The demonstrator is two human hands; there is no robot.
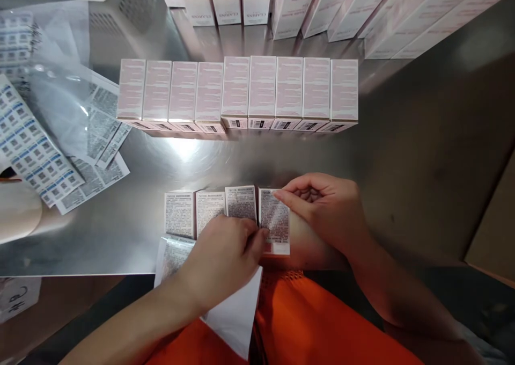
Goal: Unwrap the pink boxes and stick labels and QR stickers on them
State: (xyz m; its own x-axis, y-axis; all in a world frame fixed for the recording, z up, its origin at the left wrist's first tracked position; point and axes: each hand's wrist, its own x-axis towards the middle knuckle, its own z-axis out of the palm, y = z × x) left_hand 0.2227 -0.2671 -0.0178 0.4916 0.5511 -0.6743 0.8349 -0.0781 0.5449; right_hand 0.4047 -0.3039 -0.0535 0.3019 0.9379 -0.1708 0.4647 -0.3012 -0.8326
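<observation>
Bare steel counter [422, 155] open to the right and in the middle band, near edge just under the hands. Nine pale boxes [237, 94] in a row across the far middle, more boxes [322, 5] behind them; sheets of barcode stickers [36, 150] and a clear bag [68, 91] spread on the left; a brown board [494, 231] at the right edge. Four small boxes [209, 209] side by side at the near edge, each faced with a white label of fine grey print. Left hand [225, 257] pinching the lower edge of the label [274, 220] on the rightmost box, over a white backing sheet [237, 316]. Right hand [325, 206] curled, fingertips pressing the label's upper right corner.
</observation>
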